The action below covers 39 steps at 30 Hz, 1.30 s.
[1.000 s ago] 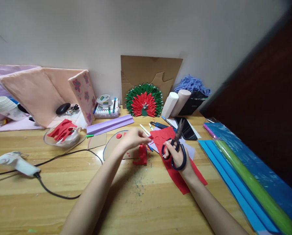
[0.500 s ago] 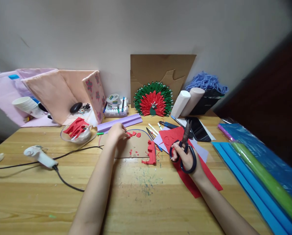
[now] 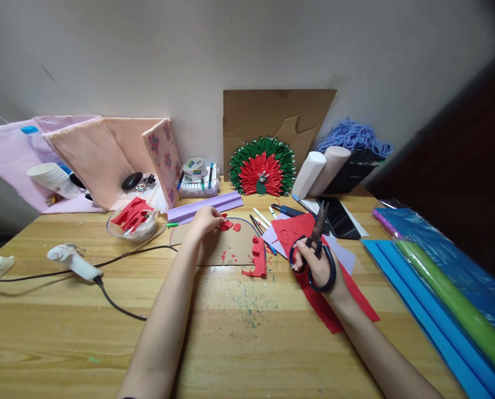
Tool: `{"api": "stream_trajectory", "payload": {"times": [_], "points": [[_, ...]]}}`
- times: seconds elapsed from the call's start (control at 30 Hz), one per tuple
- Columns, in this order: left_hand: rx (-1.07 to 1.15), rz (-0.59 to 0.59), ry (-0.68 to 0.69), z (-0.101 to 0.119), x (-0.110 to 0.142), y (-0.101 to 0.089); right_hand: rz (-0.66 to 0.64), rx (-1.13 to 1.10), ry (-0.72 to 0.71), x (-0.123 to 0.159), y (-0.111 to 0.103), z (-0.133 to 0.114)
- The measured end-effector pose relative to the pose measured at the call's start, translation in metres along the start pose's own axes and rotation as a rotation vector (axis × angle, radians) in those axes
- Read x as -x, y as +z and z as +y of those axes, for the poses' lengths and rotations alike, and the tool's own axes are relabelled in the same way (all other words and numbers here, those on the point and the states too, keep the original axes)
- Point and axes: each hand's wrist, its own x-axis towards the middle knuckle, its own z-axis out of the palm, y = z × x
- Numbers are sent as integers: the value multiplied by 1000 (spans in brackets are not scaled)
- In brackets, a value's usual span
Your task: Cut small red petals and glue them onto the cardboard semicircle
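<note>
My left hand (image 3: 207, 221) is over the upper left of a round-edged cardboard piece (image 3: 214, 249), its fingers pinched on a small red cut-out (image 3: 223, 217) at their tips. Beside it on the cardboard lie other red cut-outs, one of them a rounded piece (image 3: 236, 227), with tiny red scraps lower down. My right hand (image 3: 319, 266) holds black-handled scissors (image 3: 317, 241), their blades pointing up and away. Under that hand stretches a long red sheet (image 3: 295, 227) with cut edges, partly hidden by hand and scissors. A curled red offcut (image 3: 258, 257) rests at the cardboard's right side.
Left of the cardboard are a plastic bowl of red scraps (image 3: 133, 235) and a white glue gun (image 3: 75, 263) with a black cord. Markers (image 3: 262, 216) and a phone (image 3: 339, 219) lie behind the red sheet. A green-and-red peacock craft (image 3: 262, 174) stands at the back; wrapped rolls (image 3: 434, 277) line the right.
My left hand has moved left from the red sheet to the cardboard, bringing a small red cut-out. My right hand keeps the scissors over the sheet. The view has shifted left.
</note>
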Motion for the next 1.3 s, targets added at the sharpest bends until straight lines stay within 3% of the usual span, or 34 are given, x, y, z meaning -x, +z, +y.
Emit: {"api": "stream_trajectory", "payload": {"times": [0.17,0.23,0.37,0.5,0.6,0.7,0.87,1.03,1.1,1.3], "points": [[-21,81,73,15,2,0,20,-7,6,0,2,-3],[-23,3,134,25,8,3,23,-9,0,0,3,-3],[-128,-275,234,47,24,23,20,-34,-5,-2,3,0],[-178,-349,221,57,33,50,10,-32,-5,-2,2,2],[-117,-390,197,57,33,60,17,-26,-5,-2,1,0],[-42,-448,206,60,33,53,17,-9,-4,-3,1,-1],[310,-623,310,79,43,32,15,-4,98,2,7,-1],[397,-711,425,94,56,32,-112,-33,47,8,16,-2],[377,-712,456,96,58,33,-67,-34,43,7,16,-2],[158,-490,393,91,56,33,110,-13,11,-1,10,1]]}}
